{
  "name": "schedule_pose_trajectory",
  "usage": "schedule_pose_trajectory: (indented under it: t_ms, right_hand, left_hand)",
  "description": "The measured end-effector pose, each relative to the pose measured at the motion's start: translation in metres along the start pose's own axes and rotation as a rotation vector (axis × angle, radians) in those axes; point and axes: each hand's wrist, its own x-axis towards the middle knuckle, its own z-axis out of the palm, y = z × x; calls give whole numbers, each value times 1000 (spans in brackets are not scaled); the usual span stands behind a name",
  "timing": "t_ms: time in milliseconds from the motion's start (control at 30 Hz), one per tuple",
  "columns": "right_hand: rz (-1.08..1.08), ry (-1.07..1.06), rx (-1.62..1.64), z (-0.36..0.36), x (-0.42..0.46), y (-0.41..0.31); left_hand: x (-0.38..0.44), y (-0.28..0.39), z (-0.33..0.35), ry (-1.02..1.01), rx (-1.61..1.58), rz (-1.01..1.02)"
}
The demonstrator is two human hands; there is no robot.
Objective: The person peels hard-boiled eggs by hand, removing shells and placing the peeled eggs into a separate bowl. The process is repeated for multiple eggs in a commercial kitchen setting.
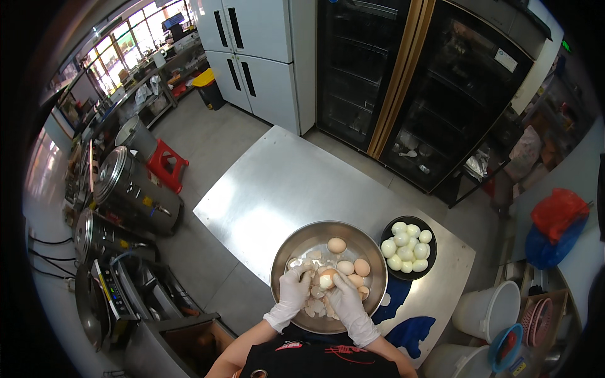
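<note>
Over a wide steel basin, my right hand, in a white glove, holds a partly peeled egg. White shows on its lower part, with brown shell above. My left hand, gloved too, is just left of that egg with its fingers drawn together; whether a bit of shell is between them is too small to tell. Broken eggshells lie in the basin beneath both hands. Several unpeeled eggs rest toward the basin's far and right sides. A black bowl right of the basin is heaped with peeled eggs.
A steel table carries the basin and bowl. Blue cloth or plastic lies at its near right. White buckets stand on the right, lidded steel urns and a red stool on the left. Glass-door cabinets stand beyond.
</note>
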Motion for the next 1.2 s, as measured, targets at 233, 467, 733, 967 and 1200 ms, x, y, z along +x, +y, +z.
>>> schedule_pose_trajectory:
  t_ms: [233,467,733,967,1200]
  right_hand:
    - [-9,-84,33,1,-1,-7]
    - [-59,-89,-2,-3,4,3]
    - [-82,-71,-22,-1,5,0]
    - [-94,-74,-23,3,3,-6]
    - [82,-100,240,-17,7,-5]
  left_hand:
    - [9,23,-23,-207,47,192]
    - [-7,34,-9,-208,-9,212]
    - [-12,9,4,-128,200,437]
    - [-8,18,6,44,107,408]
    - [0,11,-16,-50,14,54]
